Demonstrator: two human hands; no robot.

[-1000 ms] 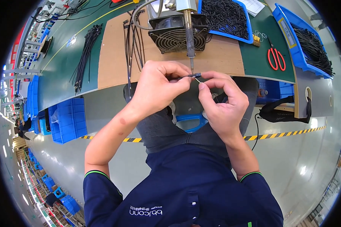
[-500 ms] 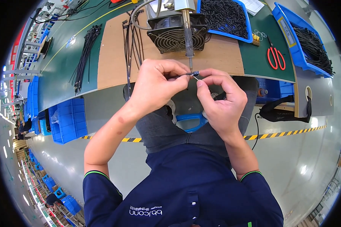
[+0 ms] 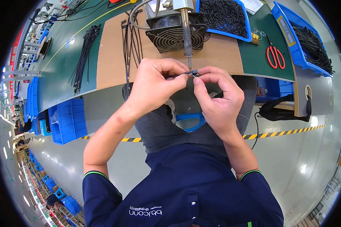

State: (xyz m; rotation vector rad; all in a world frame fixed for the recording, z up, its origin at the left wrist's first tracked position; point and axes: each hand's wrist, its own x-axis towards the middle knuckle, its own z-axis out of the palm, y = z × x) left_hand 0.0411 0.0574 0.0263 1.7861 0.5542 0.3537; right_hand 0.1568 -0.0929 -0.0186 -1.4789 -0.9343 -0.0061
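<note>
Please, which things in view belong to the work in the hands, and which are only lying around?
In the work:
black connector piece, held by the left hand
thin pale wire, pinched by the right hand
soldering iron, its tip close by
probably the blue tray of short black parts

Apparently lying about:
red-handled scissors
papers
black bag

head: left fisheye of pair | worn on head, looking down | near: shirt (image 3: 166,181), bottom; hands (image 3: 220,104), centre | farther: desk (image 3: 53,83), top; floor (image 3: 288,162), both sides
</note>
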